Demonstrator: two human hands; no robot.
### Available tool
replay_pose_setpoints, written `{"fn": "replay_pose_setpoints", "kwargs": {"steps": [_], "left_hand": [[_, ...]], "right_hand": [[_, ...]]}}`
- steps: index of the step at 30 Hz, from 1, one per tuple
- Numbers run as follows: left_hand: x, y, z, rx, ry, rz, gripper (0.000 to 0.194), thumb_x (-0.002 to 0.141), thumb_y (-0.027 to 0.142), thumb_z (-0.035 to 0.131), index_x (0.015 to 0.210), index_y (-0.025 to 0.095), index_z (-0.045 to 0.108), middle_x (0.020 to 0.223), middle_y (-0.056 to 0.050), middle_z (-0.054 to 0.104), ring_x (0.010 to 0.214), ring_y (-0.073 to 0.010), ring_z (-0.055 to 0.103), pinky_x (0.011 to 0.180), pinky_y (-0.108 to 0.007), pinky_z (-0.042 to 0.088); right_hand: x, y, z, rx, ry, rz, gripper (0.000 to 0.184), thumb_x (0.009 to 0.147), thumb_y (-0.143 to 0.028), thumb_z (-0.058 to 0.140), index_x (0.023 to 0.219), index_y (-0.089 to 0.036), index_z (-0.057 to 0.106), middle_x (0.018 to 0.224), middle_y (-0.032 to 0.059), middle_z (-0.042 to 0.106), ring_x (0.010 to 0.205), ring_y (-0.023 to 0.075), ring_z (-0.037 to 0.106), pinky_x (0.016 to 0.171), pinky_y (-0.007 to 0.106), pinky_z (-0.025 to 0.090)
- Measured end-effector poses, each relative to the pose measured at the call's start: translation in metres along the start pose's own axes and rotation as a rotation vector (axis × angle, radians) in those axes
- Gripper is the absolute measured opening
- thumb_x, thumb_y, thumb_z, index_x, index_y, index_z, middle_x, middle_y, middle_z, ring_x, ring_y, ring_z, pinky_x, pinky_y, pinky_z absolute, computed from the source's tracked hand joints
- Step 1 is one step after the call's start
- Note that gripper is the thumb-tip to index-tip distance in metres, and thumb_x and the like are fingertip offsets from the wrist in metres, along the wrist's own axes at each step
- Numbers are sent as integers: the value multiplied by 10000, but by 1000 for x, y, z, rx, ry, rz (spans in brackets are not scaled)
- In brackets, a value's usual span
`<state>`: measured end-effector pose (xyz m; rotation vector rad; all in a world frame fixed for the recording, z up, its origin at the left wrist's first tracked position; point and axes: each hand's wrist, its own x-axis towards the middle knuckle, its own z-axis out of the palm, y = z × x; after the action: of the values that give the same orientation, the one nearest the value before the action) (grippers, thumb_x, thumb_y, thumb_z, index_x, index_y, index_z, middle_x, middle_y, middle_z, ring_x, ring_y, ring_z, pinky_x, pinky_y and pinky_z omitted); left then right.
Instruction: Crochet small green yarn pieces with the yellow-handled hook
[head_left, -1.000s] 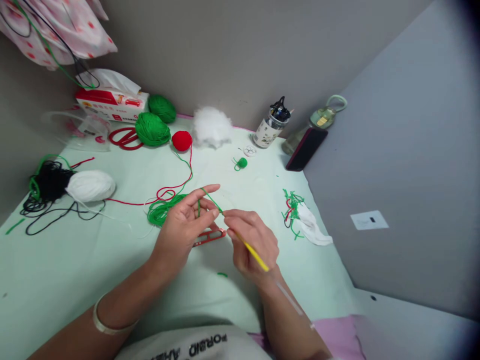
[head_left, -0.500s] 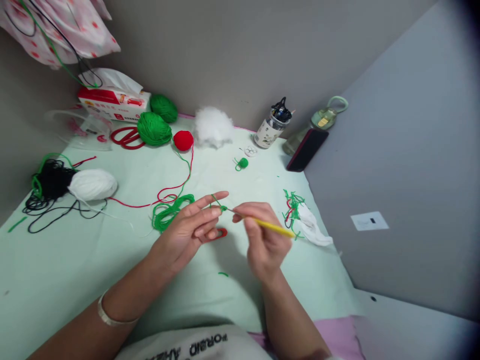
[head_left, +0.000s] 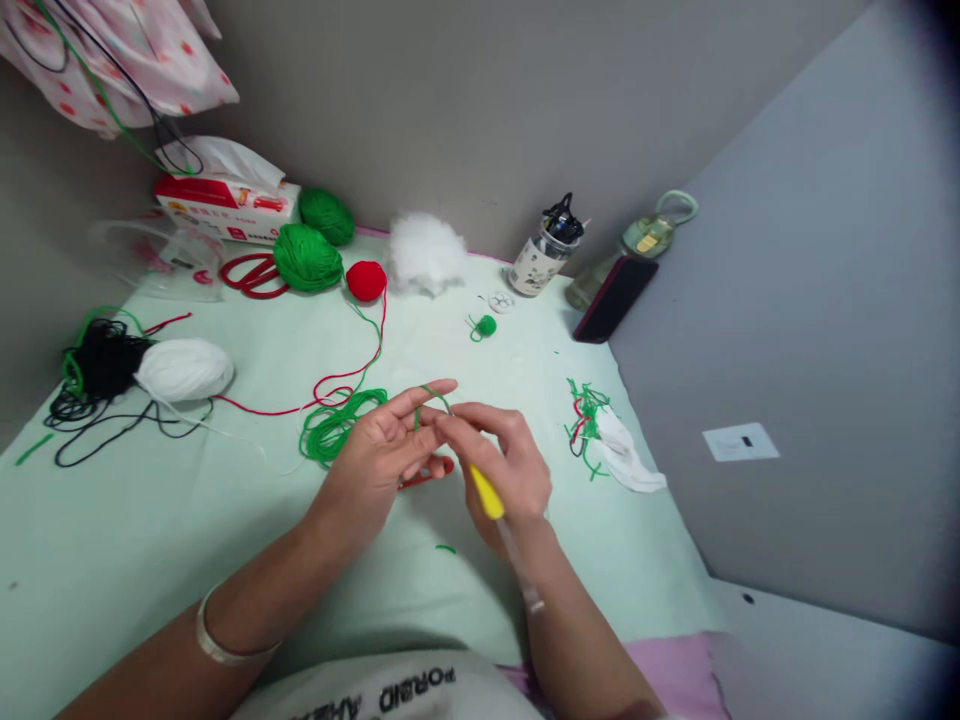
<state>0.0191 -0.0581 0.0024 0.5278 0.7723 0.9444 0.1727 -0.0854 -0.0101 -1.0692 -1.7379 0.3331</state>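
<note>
My left hand (head_left: 386,450) has its index finger stretched out with green yarn (head_left: 439,397) running over it, and its thumb and other fingers pinch the yarn. In my right hand (head_left: 510,470) is a crochet hook (head_left: 489,494) with a yellow grip and a clear end, which now points down toward my wrist. The fingertips of both hands meet at the yarn, hiding the hook's tip and most of the small green crochet piece. A small red object (head_left: 426,477) lies below my left fingers, partly covered. Loose green yarn loops (head_left: 330,435) rest beside my left hand.
At the back stand green yarn balls (head_left: 307,257), a red yarn ball (head_left: 366,281), white stuffing (head_left: 427,253), a pen jar (head_left: 538,262) and a phone (head_left: 615,300) against a bottle. White yarn (head_left: 186,369) lies left; yarn scraps (head_left: 589,405) lie right.
My right hand has moved left against my left fingertips. The crochet hook has swung from pointing rightward to steeply down toward me, and the green piece is now mostly covered.
</note>
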Motion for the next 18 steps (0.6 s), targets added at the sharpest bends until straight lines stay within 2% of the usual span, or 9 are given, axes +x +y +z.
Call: {"fn": "replay_pose_setpoints", "kwargs": {"steps": [2, 5, 7, 9, 12, 16, 18], "left_hand": [[1, 2, -1, -80, -5, -41, 318, 816, 195, 838, 1132, 183, 802, 561, 98, 443, 443, -23, 309, 512, -152, 433], [0, 5, -1, -157, 14, -63, 244, 809, 170, 832, 1052, 153, 823, 647, 79, 480, 447, -1, 227, 482, -129, 415], [0, 5, 0, -140, 24, -34, 238, 811, 166, 826, 1049, 170, 825, 683, 73, 503, 445, 3, 243, 498, -134, 447], [-1, 3, 1, -72, 11, 9, 292, 814, 174, 826, 1102, 217, 818, 737, 67, 554, 443, 6, 292, 539, -160, 500], [-2, 1, 2, 15, -4, 27, 375, 810, 209, 841, 1178, 271, 798, 813, 61, 614, 459, 4, 357, 600, -196, 549], [-4, 5, 1, 38, 6, -3, 316, 826, 250, 830, 1141, 242, 813, 619, 88, 498, 479, -31, 363, 661, -221, 568], [-5, 8, 0, 72, 24, 13, 303, 815, 258, 832, 1117, 233, 819, 610, 80, 503, 494, -50, 423, 656, -234, 565]], "right_hand": [[1, 1, -2, -19, 14, -23, 347, 977, -116, 615, 1221, -320, 753, 1160, 85, 755, 1028, 233, 721, 846, 394, 619], [6, 3, -5, 230, 138, 179, 237, 1012, -181, 586, 1098, -295, 775, 982, 54, 750, 824, 199, 704, 723, 369, 599], [10, 4, -6, 438, 177, 315, 203, 1025, -242, 586, 1020, -288, 783, 909, 30, 724, 705, 165, 660, 652, 344, 569], [11, 4, -4, 547, 141, 357, 176, 1013, -265, 620, 1001, -282, 795, 931, 30, 733, 727, 159, 660, 651, 328, 557], [12, 4, -2, 538, 100, 351, 152, 992, -248, 660, 1020, -270, 808, 989, 45, 768, 821, 169, 684, 701, 323, 566], [12, 2, -5, 623, 97, 432, 171, 1022, -304, 615, 1000, -245, 774, 948, 38, 780, 726, 151, 689, 681, 320, 592], [11, 0, -7, 584, 101, 422, 199, 1042, -314, 572, 989, -230, 745, 937, 47, 779, 712, 157, 698, 670, 329, 605]]}}
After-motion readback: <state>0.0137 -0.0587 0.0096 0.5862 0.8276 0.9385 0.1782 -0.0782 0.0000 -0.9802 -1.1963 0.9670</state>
